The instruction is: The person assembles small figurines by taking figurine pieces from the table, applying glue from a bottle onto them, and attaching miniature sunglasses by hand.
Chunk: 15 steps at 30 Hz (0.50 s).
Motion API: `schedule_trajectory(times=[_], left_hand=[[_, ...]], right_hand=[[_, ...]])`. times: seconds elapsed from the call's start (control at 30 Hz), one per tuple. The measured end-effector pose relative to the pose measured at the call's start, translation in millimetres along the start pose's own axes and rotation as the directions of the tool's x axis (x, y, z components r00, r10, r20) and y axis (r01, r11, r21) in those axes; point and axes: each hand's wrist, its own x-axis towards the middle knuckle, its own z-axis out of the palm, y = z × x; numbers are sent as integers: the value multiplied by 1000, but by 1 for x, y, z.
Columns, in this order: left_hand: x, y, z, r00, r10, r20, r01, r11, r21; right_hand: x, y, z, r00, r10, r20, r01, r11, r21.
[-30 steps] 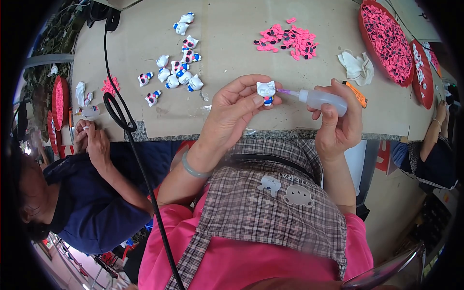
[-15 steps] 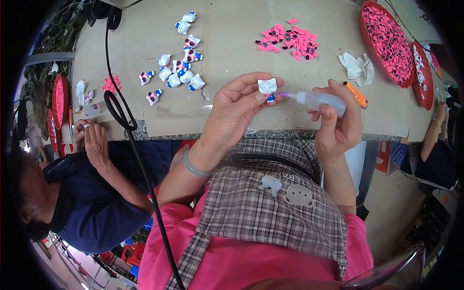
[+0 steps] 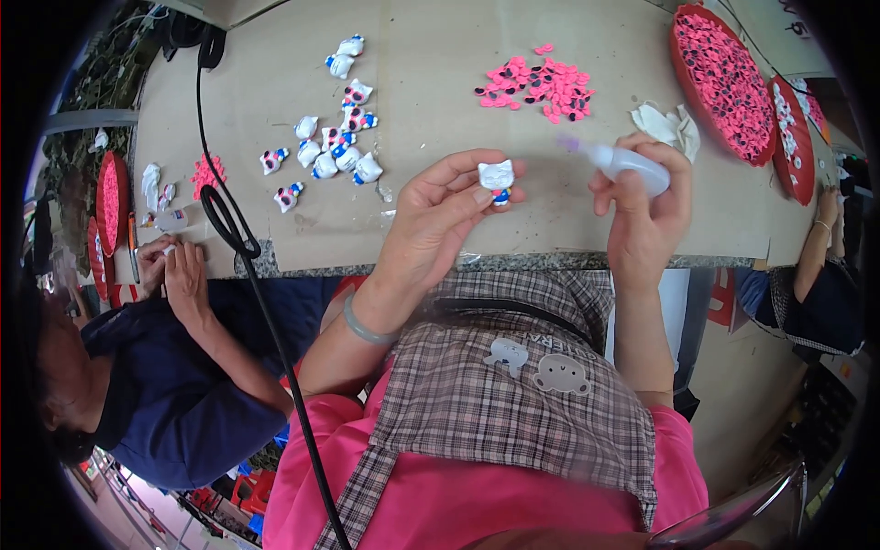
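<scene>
Between the thumb and fingers of my left hand point(image 3: 440, 203) is a small cat figurine point(image 3: 496, 178) with a white head and blue body, held upright. My right hand point(image 3: 646, 206) is wrapped round a translucent squeeze bottle point(image 3: 631, 169) with a purple nozzle, which points left toward the figurine but stands apart from it. Farther off, a pile of small pink and black pieces point(image 3: 541, 87) lies on the table. Left of it sits a loose group of similar white and blue figurines point(image 3: 344, 154), some with pink and dark parts on their faces.
A red tray point(image 3: 763, 156) heaped with pink and black pieces stands at the far right, beside a crumpled white cloth point(image 3: 667, 126). A black cable point(image 3: 240, 240) hangs across the left side. Co-workers sit left point(image 3: 174, 403) and right point(image 3: 816, 302) along the table.
The bottle has drawn back right and up, its nozzle leaving the figurine. My left hand has shifted slightly left with the figurine. The orange object beside my right hand is now hidden.
</scene>
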Motion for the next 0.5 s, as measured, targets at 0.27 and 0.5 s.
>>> schedule_trajectory(times=[0.27,0.5], left_hand=[[-5,5,-5,999,41,12,-42,997,68],[-6,3,-5,999,43,9,-44,997,70]], right_hand=[[24,8,-12,932,362,0,-359,925,-127],[43,28,-1,976,62,209,128,612,-780]])
